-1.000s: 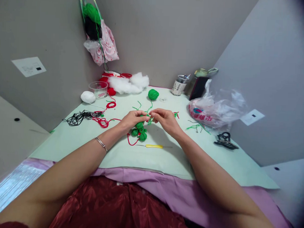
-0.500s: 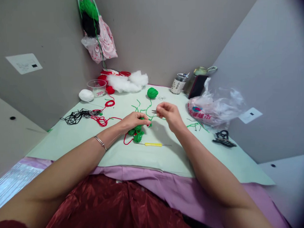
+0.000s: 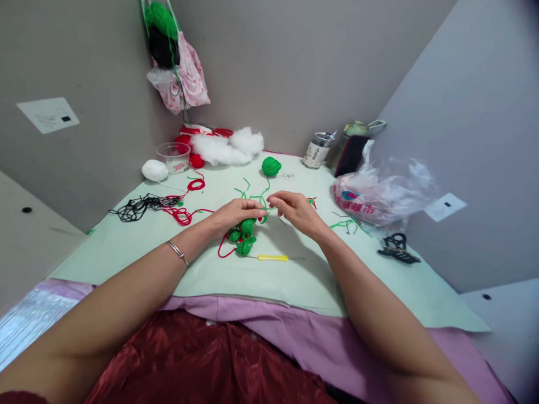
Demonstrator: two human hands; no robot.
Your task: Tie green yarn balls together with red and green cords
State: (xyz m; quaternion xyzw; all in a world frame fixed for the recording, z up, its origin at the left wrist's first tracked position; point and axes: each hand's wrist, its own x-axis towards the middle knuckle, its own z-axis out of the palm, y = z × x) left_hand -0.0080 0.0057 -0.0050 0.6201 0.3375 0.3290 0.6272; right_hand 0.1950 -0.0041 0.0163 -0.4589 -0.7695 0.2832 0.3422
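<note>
My left hand (image 3: pixel 245 212) is closed in a pinch on a small green crocheted piece (image 3: pixel 263 219) with a bit of red on it. Under and beside that hand lie more stuffed green crocheted parts (image 3: pixel 245 246), a red yarn tail (image 3: pixel 223 247) trailing from them. Close on the right, my right hand (image 3: pixel 293 210) has its fingers curled in near the left fingertips, by a strand of green yarn (image 3: pixel 261 199). A thin dark tip of small scissors (image 3: pixel 281 219) shows below its fingers; the rest is hidden. A yellow-handled crochet hook (image 3: pixel 273 258) lies just in front.
A green yarn ball (image 3: pixel 271 166), white stuffing (image 3: pixel 227 148) and a clear plastic cup (image 3: pixel 174 158) stand at the back. Black yarn (image 3: pixel 141 208) and red yarn (image 3: pixel 180 215) tangle on the left. On the right are a plastic bag (image 3: pixel 371 197), yarn scraps (image 3: pixel 348 223) and a black claw clip (image 3: pixel 398 249).
My right hand has come left and slightly down, closer to the left hand. The scissor tips that pointed left beyond its fingers now show only below them. My left hand keeps its pinch.
</note>
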